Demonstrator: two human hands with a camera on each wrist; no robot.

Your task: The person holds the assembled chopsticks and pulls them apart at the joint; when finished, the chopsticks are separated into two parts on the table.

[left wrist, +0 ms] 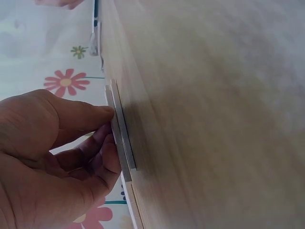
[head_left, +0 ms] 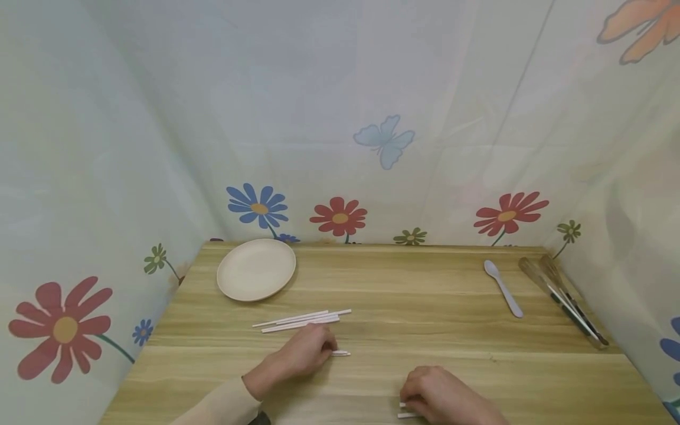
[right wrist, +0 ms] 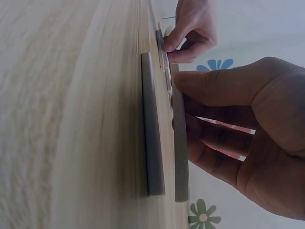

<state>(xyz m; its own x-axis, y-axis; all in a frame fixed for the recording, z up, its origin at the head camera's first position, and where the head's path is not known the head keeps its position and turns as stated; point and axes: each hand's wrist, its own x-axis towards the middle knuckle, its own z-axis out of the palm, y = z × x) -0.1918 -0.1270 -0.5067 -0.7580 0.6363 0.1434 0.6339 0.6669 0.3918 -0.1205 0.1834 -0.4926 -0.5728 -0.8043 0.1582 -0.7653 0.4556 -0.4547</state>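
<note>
In the head view, my left hand (head_left: pixel 308 349) is at the table's middle, just in front of several white sticks (head_left: pixel 300 324) lying in a loose bunch. Its thumb and fingertips pinch a short white stick (left wrist: pixel 124 162) close over the wood, and a second stick (left wrist: pixel 125 129) lies alongside. Nearer the front edge and further right is my right hand (head_left: pixel 438 394). Between thumb and fingers it holds a flat-sided white stick (right wrist: pixel 180 143) lengthwise. Parallel to that one, another white stick (right wrist: pixel 152 133) lies on the tabletop.
A round cream plate (head_left: pixel 257 270) sits at the table's back left corner. Toward the right are a pale spoon (head_left: pixel 503 288) and two long brush-like utensils (head_left: pixel 535 273) near the edge. A flower-printed curtain (head_left: pixel 340 165) surrounds the wooden table (head_left: pixel 414 295) at the back and sides.
</note>
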